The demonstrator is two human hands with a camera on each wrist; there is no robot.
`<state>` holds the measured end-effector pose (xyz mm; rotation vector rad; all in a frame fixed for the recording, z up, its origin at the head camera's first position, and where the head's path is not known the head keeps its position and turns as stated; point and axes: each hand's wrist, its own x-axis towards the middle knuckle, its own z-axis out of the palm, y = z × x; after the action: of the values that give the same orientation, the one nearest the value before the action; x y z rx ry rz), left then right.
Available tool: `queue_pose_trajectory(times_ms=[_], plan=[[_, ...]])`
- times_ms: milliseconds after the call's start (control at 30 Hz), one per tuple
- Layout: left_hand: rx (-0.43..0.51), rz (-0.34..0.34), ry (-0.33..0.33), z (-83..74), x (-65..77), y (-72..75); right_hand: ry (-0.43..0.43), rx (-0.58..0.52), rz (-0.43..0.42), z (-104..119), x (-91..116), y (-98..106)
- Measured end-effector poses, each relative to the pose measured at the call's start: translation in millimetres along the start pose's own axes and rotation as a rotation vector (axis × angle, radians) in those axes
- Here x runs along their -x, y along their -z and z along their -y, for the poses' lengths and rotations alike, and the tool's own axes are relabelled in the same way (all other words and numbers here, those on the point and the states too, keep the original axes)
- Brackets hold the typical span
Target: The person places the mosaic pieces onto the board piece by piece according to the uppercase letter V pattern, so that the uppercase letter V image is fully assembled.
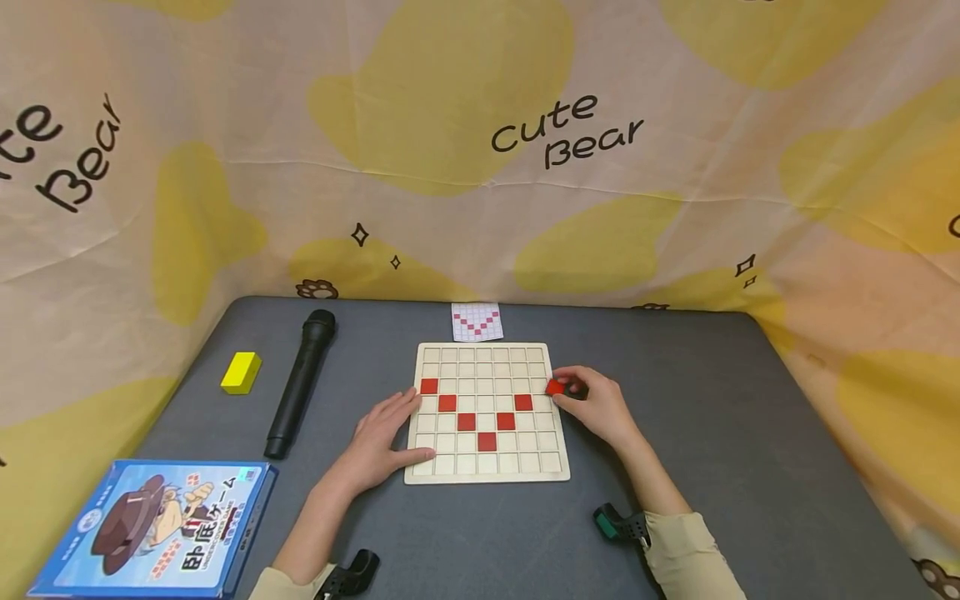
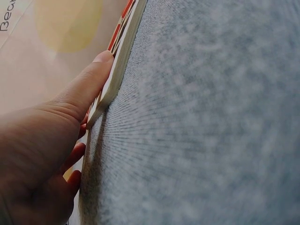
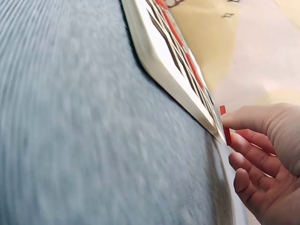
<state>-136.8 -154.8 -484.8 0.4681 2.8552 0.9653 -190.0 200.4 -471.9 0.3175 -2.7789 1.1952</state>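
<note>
A cream grid board [image 1: 487, 477] lies on the table, with several red square tiles [image 1: 487, 442] set in its cells in a V shape. Between thumb and fingers, my right hand [image 1: 600, 408] pinches one red tile [image 1: 553, 387] at the board's right edge; the right wrist view shows this tile [image 3: 225, 125] tilted on its side. My left hand [image 1: 378, 446] rests along the left edge, fingers straight and thumb on the lower left cells. In the left wrist view the thumb [image 2: 89, 82] lies on the board's rim.
Behind the board lies a small pattern card [image 1: 477, 322] printed with a pink V. To the left are a black microphone [image 1: 302, 383], a yellow block [image 1: 241, 372] and a blue game box [image 1: 157, 529]. A patterned cloth [image 1: 480, 233] hangs behind the grey table [image 1: 712, 433].
</note>
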Motion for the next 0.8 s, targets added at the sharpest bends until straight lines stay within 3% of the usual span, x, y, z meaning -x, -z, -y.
queue_pose_trajectory(times_ms=[300, 800], plan=[[-0.001, -0.001, 0.0, 0.1, 0.6, -0.3, 0.058, 0.007, 0.049, 6, -10, -13], [0.0, -0.004, -0.015, -0.6, 0.7, 0.3, 0.101, 0.006, 0.052, 3, -12, -14]])
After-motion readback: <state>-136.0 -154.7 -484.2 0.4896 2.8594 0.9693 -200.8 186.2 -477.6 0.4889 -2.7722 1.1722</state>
